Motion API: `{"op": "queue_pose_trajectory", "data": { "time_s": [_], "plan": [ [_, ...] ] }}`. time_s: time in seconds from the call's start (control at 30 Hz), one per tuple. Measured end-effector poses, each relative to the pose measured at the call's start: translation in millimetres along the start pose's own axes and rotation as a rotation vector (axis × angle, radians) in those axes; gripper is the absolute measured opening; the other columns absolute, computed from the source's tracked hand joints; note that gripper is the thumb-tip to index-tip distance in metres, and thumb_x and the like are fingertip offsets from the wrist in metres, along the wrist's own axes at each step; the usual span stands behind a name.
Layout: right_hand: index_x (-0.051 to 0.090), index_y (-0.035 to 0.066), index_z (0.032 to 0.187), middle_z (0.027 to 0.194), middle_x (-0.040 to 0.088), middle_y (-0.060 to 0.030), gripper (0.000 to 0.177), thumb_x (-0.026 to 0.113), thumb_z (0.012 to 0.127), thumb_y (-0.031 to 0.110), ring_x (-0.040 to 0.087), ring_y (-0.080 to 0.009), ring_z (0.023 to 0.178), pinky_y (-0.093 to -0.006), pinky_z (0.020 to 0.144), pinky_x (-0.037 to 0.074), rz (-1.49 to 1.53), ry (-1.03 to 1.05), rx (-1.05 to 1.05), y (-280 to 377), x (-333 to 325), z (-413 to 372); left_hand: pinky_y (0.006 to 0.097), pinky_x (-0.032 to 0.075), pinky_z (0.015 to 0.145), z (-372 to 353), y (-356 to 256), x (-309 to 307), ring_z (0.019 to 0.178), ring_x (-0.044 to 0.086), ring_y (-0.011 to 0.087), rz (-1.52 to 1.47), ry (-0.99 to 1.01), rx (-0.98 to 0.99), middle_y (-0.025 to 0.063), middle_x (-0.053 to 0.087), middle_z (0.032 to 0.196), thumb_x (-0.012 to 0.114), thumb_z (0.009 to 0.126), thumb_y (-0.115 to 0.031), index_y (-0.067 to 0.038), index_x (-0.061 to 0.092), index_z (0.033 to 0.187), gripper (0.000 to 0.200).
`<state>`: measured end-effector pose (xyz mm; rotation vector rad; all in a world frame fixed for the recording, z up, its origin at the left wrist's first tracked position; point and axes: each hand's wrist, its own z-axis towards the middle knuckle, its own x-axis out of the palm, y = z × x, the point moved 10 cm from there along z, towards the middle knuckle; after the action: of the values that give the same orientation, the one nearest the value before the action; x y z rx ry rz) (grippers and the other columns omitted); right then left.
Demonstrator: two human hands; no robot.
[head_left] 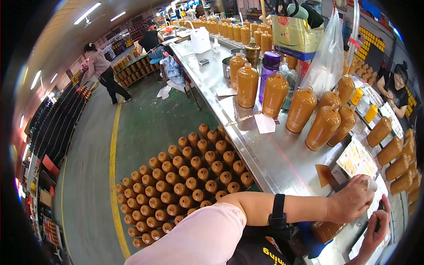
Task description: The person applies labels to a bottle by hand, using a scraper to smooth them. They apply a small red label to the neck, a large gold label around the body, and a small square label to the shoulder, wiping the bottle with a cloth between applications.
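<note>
My left hand (352, 199) is closed, with a pale crumpled wad (372, 183) showing at its fingertips. Below that hand a brown glazed bottle (329, 230) lies tilted near my body, partly hidden by my forearm. My right hand (375, 229) is close beside it at the lower right, its thumb and index finger apart with a dark patch between them. A printed sheet with pictures (357, 158) lies just beyond my left hand, next to a brown card (325, 176). Upright brown bottles (323, 128) stand farther up the metal table (282, 165).
Rows of brown bottles (176, 185) cover the floor left of the table. A purple flask (268, 73), a hanging plastic bag (324, 57) and a yellow carton (291, 37) stand over the bench. One person (393, 90) sits opposite; another (99, 66) stands in the aisle.
</note>
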<state>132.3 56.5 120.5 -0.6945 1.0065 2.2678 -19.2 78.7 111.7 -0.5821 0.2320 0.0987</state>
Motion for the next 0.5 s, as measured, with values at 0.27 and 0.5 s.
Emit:
{"op": "queue_pose_trajectory", "data": {
  "time_s": [0.27, 0.5],
  "plan": [
    [0.057, 0.0, 0.087, 0.122, 0.059, -0.0201, 0.004, 0.057, 0.085, -0.003, 0.055, -0.0258, 0.116, -0.0335, 0.093, 0.043, 0.08, -0.074, 0.189, 7, -13, 1, 0.0431, 0.044, 0.082, 5, 10, -12, 0.082, 0.058, 0.0335, -0.062, 0.062, -0.087, 0.0167, 0.061, 0.083, 0.059, 0.083, -0.012, -0.005, 0.061, 0.086, 0.009],
    [0.062, 0.005, 0.116, 0.125, 0.057, -0.0192, 0.035, 0.072, 0.083, 0.014, 0.064, -0.0284, 0.093, -0.0346, 0.074, 0.053, 0.043, -0.046, 0.044, 27, -6, 13, 0.039, 0.042, 0.091, -2, 37, -8, 0.093, 0.06, 0.0315, -0.172, 0.223, -0.414, 0.0155, 0.067, 0.092, 0.061, 0.087, -0.01, -0.004, 0.063, 0.089, 0.007]
  ]
}}
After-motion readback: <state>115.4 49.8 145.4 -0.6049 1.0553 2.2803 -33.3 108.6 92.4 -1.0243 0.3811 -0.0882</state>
